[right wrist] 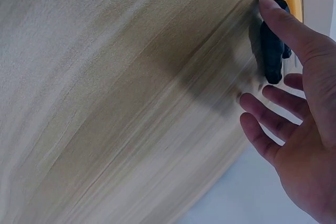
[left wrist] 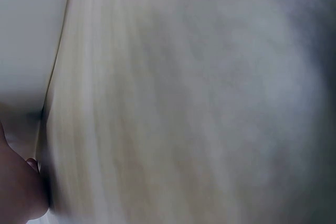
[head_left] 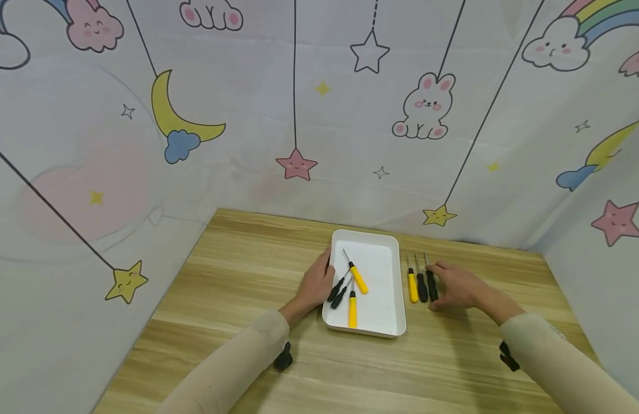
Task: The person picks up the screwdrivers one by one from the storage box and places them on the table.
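Observation:
A white tray (head_left: 383, 282) lies on the table, holding several screwdrivers with black or yellow handles. My left hand (head_left: 317, 282) grips the tray's left edge, its thumb over the rim; the left wrist view catches only part of this hand (left wrist: 21, 190). Right of the tray, three screwdrivers lie side by side: a yellow-handled one (head_left: 413, 287), a black-handled one (head_left: 422, 289) and another black-handled screwdriver (head_left: 432, 286) at the right. Around that rightmost handle, my right hand (head_left: 456, 286) has its thumb and fingers spread apart. The thumb is by the handle's end in the right wrist view.
The wood-grain table (head_left: 236, 276) meets a pale curtain (head_left: 247, 115) printed with stars, clouds and rabbits behind it. More of the curtain hangs on the left and right sides. Dark wrist gear (head_left: 283, 357) shows beneath the left sleeve.

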`<state>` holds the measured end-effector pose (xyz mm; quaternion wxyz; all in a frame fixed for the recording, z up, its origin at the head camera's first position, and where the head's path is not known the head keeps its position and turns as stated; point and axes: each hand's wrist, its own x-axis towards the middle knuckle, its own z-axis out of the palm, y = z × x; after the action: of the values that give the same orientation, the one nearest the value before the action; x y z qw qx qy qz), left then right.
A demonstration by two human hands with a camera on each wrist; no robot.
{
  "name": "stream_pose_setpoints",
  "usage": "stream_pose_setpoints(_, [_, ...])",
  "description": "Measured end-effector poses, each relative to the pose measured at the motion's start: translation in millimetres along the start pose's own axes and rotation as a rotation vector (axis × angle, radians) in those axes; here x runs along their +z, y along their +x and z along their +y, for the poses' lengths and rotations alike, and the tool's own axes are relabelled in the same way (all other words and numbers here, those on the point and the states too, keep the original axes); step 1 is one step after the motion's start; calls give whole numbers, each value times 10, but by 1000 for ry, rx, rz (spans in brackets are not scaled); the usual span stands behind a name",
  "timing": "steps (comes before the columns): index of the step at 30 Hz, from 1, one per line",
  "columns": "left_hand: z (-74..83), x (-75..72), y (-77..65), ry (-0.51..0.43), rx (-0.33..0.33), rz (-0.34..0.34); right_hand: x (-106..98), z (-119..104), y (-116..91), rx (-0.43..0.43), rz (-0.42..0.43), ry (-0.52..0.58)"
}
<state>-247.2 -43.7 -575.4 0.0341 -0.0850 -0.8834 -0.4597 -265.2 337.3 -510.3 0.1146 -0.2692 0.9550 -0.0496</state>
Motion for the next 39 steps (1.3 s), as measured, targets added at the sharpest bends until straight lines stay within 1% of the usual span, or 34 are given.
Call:
stream_pose_setpoints(12, [14,-15,-1,-5,6,-4,-47,-4,-45,7,6,16])
stream_pose_setpoints(19, [17,-26,-3,2,8,-3,-125,-27,-40,3,50,18])
stream_pose_setpoints(29, [19,-25,-9,-5,8,-5,-269,-74,-10,24,51,54])
stream_pose_setpoints(39, [12,-6,-7,-7,8,0,-380,-128,19,12,68,63])
